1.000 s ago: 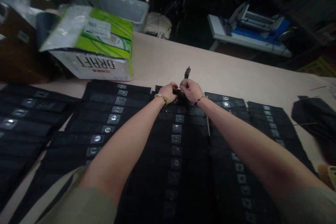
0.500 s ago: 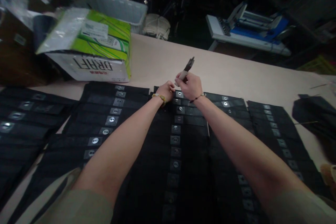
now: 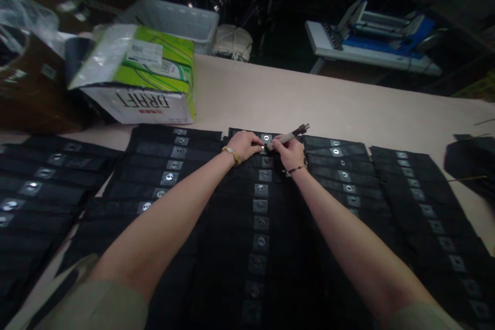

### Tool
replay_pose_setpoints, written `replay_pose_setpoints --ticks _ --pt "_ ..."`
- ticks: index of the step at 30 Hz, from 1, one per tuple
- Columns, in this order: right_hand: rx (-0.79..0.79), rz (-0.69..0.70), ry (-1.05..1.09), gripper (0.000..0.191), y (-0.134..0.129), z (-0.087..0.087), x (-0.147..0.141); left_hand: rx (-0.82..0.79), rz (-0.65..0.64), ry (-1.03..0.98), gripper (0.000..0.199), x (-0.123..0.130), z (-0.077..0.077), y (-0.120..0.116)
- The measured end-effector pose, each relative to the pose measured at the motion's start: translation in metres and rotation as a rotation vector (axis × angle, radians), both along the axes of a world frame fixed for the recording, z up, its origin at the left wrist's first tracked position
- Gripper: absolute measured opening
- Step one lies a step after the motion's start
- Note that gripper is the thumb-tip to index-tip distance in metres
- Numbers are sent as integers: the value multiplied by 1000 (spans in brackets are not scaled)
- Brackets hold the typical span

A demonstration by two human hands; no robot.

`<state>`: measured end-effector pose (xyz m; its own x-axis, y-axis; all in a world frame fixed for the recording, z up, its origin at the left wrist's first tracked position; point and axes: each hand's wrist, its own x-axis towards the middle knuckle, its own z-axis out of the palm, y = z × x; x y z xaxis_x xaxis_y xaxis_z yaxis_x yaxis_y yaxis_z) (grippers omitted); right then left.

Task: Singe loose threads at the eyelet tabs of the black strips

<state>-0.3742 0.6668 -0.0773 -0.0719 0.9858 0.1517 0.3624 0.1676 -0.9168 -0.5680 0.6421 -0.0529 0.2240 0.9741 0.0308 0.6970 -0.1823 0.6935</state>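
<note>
Rows of overlapping black fabric pieces (image 3: 232, 206) lie on the table, each with a small clear tag bearing a pale round mark. At the far end of the middle row, my left hand (image 3: 244, 146) rests on the fabric, thumb and fingertips beside a tag (image 3: 266, 138). My right hand (image 3: 289, 152) is closed on a pale-handled tool (image 3: 288, 137) with dark prongs that point up and to the right. Its lower end is near my left fingertips, close to the second tag. Whether the tool touches the tag cannot be made out.
A green and white carton (image 3: 154, 69) stands on the table (image 3: 247, 87) at the back left, beside a brown box (image 3: 34, 87). Behind are a grey bin (image 3: 185, 23), a tied cloth bundle (image 3: 232, 42) and a blue machine (image 3: 390, 41) on a white stand.
My right hand has moved down to the fabric, and the tool has tilted over to the right. My left hand has shifted slightly, its fingertips now at the tags.
</note>
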Motion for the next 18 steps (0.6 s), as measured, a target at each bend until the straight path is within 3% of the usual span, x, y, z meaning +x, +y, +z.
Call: replay_pose_setpoints --ticks 3,13,18 --pt "33 -7 -30 36 -6 -5 1 3 16 103 16 4 -2 -2" --pt "49 51 -120 34 -9 2 -4 9 15 78 15 4 -7 0" --pt "86 73 -477 26 -10 15 -18 32 86 -32 31 5 -10 -1"
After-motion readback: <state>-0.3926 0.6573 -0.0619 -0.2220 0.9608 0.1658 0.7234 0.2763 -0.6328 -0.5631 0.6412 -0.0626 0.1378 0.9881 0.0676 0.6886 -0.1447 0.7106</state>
